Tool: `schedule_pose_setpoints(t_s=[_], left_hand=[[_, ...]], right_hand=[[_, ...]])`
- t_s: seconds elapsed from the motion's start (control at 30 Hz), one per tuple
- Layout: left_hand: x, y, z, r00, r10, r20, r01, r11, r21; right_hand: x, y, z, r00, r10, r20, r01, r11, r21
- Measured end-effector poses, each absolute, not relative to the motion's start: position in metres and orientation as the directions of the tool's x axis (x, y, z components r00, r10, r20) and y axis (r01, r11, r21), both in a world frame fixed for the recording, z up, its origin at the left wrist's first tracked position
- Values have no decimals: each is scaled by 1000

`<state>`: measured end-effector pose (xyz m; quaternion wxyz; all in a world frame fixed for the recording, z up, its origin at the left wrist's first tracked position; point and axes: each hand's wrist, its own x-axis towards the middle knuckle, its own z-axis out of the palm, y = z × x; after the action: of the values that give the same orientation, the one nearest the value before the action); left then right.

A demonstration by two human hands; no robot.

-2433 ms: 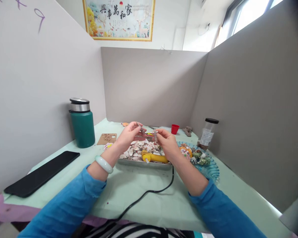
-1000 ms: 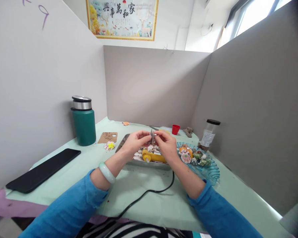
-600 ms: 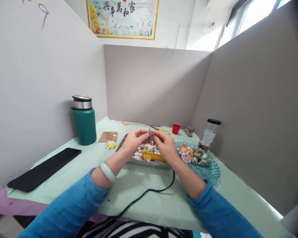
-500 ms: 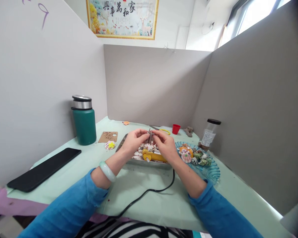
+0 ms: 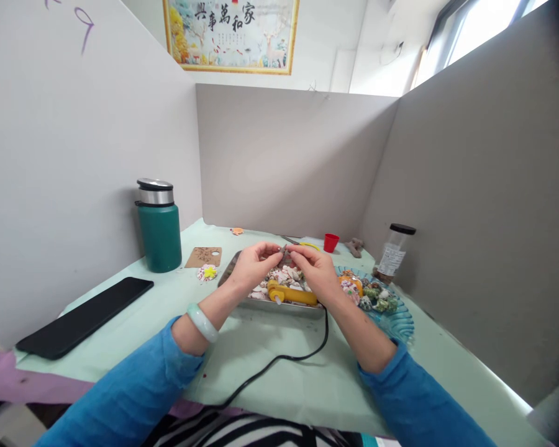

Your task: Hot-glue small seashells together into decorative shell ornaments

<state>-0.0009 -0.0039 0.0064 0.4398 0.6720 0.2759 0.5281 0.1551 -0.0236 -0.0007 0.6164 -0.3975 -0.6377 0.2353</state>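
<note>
My left hand [image 5: 253, 266] and my right hand [image 5: 317, 272] meet over a metal tray [image 5: 270, 305], fingertips pinched together. Between them they hold a small grey-brown piece [image 5: 285, 253], mostly hidden by the fingers, its exact kind unclear. Shells [image 5: 286, 274] in pale and pinkish tones fill the tray below. A yellow glue gun [image 5: 292, 294] lies along the tray's near side, just under my right hand, and its black cord [image 5: 279, 357] runs toward me.
Right of the tray stands a blue glass plate [image 5: 403, 323] of shells, near a black-lidded jar [image 5: 392, 251]. Behind are a red cup [image 5: 330, 243] and yellow-handled scissors [image 5: 310, 246]. Leftward are a green bottle [image 5: 159, 236], a brown card [image 5: 204, 256], a shell flower [image 5: 207, 272] and a black slab [image 5: 88, 316].
The grey-brown piece has turned and sunk lower between the fingertips, so less of it shows. My right hand and forearm have shifted slightly right.
</note>
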Motion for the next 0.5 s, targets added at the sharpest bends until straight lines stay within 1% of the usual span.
schedule_pose_setpoints(t_s=[0.17,0.33,0.43,0.5], left_hand=[[-2,-4,6,307,823,478,-54,-487,872],[-3,-6,6,302,824,480,33,-512,858],[-3,-6,6,302,823,481,86,-526,846],[-3,-5,6,307,818,487,91,-534,840]], right_hand=[[159,-21,-1,72,833,549,159,533,-831],[162,-19,-3,36,885,464,47,462,-886],[164,-20,-3,4,898,439,-2,439,-898],[164,-21,-2,-3,902,431,-8,431,-902]])
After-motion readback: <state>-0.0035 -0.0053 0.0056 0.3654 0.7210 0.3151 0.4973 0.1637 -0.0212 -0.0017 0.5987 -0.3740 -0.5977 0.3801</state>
